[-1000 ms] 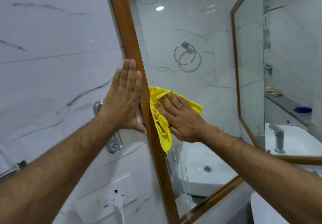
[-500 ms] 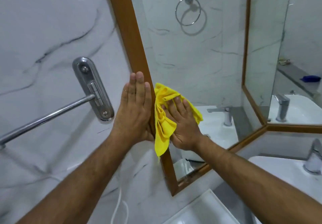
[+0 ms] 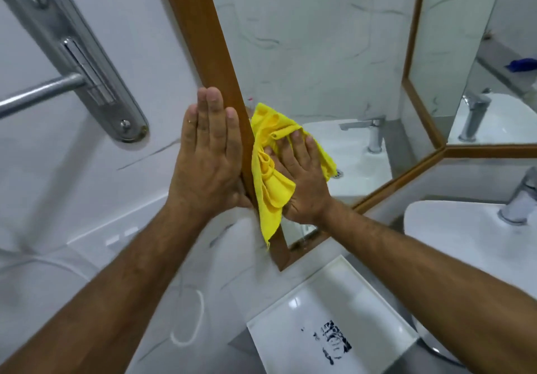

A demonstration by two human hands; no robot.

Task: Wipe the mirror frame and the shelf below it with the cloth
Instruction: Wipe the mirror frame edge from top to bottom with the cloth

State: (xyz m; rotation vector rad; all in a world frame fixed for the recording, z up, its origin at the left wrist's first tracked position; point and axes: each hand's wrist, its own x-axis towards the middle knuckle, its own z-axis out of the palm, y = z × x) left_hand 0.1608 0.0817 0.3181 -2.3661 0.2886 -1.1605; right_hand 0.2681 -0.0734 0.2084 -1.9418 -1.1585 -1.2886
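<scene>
Head view first, and I take the wooden mirror frame [image 3: 216,62] as my landmark: it runs down through the middle of the picture to a corner low down. My left hand [image 3: 210,155] lies flat on the marble wall just to the wall side of the frame, fingers straight and close together, its edge touching the wood. I judge it is there to brace me while the other hand works. That grip holds nothing; it is spread flat, only pressing.

My right hand [image 3: 302,176] is on the glass side of the frame, palm down over the yellow cloth [image 3: 268,181], fingers splayed across it. So no pinch here either: the grip is open and flat, trapping the cloth against the mirror and the inner edge of the wood (a loose tail of cloth hangs down over the frame towards the corner). I read that as pressing for a wipe along the frame's inner edge.

Below the frame's corner sits a white tray [image 3: 334,301], and further off on the glass side a white basin [image 3: 453,237] with a chrome tap [image 3: 520,196]. On the wall side, above my left hand, a chrome towel-bar bracket [image 3: 87,62]. The shelf I judge not yet wiped.
</scene>
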